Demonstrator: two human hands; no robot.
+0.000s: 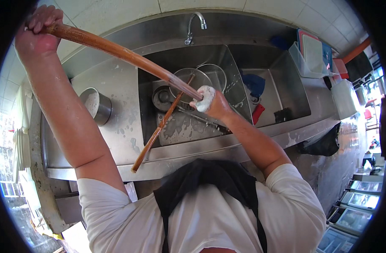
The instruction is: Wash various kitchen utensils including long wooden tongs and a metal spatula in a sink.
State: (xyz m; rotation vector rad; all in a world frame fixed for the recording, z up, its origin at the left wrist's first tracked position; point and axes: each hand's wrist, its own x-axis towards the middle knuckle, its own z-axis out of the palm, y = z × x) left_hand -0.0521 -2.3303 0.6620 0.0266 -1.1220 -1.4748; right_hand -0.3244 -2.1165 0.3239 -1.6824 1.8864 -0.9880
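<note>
A long, thick wooden stick [113, 48] slants over the sink from upper left to the middle. My left hand [43, 29], raised high, wraps its fingers round the upper end. At the lower end my right hand [221, 107] closes round the tip with a white, foam-covered sponge [207, 98]; suds hide most of its shape. A thinner wooden stick [162, 123] leans from the left basin [186, 135] across its front edge. Beneath my right hand lie a round dark metal pan or ladle [162, 97] and thin wire hoops [220, 72], perhaps strainers.
A chrome tap [196, 26] rises behind the basins. On the left counter stands a metal pot [103, 109] with foam inside. The right basin holds a blue cloth [254, 84], a red object [258, 113] and a black block [282, 115]. Farther right, a clear plastic bin [302, 63] holds boards.
</note>
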